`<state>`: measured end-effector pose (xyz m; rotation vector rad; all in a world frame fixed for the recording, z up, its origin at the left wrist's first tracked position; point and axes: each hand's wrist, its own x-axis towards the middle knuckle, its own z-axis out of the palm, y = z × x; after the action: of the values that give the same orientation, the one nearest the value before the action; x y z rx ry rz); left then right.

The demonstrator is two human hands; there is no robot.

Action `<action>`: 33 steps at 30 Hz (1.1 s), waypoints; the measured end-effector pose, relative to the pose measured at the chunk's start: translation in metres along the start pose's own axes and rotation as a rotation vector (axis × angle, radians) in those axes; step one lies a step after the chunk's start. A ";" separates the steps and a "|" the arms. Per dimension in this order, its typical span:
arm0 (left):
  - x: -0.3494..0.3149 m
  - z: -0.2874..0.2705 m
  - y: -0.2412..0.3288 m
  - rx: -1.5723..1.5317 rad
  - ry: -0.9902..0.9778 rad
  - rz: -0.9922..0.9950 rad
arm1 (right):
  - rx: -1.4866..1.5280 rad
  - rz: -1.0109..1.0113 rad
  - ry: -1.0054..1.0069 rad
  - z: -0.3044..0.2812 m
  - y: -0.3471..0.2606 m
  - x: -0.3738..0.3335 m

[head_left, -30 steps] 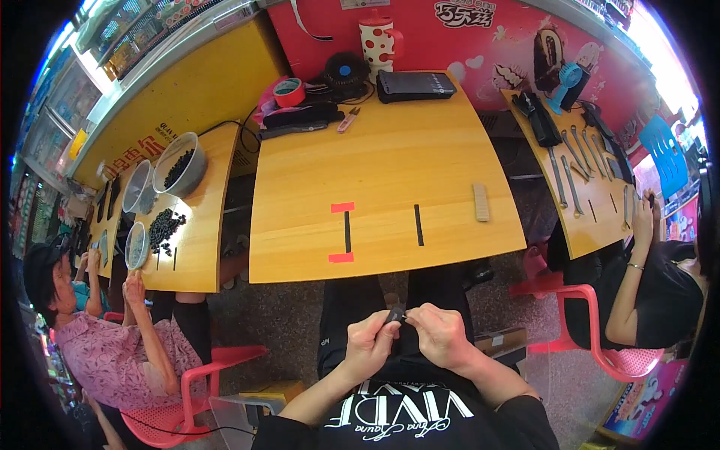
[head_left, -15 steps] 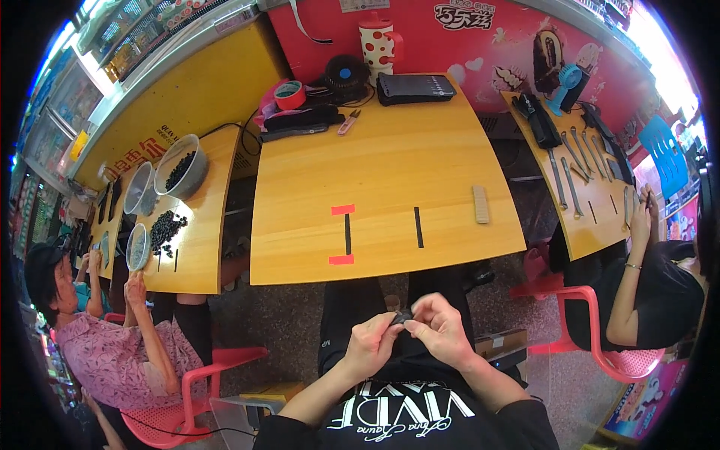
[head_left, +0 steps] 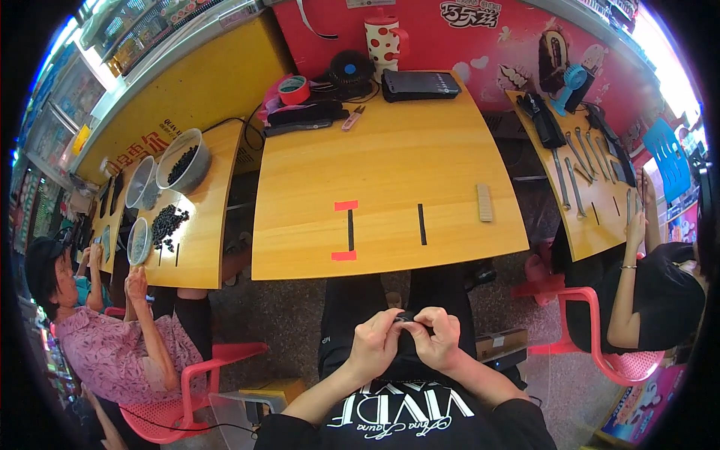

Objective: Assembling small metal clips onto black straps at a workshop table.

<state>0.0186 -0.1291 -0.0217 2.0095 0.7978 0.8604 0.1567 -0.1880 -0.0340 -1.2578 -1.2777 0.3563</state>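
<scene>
Both my hands meet above my lap, just off the near edge of the wooden table [head_left: 382, 165]. Between their fingertips is a small black object [head_left: 405, 316], too small and covered to name more exactly. My left hand [head_left: 375, 343] pinches its left side, fingers curled. From the other side my right hand [head_left: 438, 339] grips it with thumb and bent fingers. On the table ahead lie two black strips; the left strip [head_left: 350, 230] has a red tape piece [head_left: 346, 205] at each end, and the right strip [head_left: 422, 225] stands alone. A ribbed beige block [head_left: 484, 203] lies farther right.
At the table's back are a red tape roll [head_left: 293, 90], pink-handled cutters [head_left: 353, 118], a black fan [head_left: 351, 69], a black pouch [head_left: 421, 85] and a dotted cup [head_left: 382, 43]. People sit at side tables, with black pieces [head_left: 169, 225] left and metal tools [head_left: 581, 154] right.
My right hand's fingers, looser and raised before, have closed in on the black object. Both hands are now more level and symmetrical around it. The view has shifted slightly.
</scene>
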 end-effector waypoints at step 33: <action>0.005 -0.013 -0.018 -1.214 -0.026 -0.550 | -0.047 0.006 -0.175 -0.027 0.000 0.038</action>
<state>0.0067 -0.1110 -0.0291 0.6828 0.5347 0.7030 0.1927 -0.1712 -0.0087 -1.2923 -1.4376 0.4507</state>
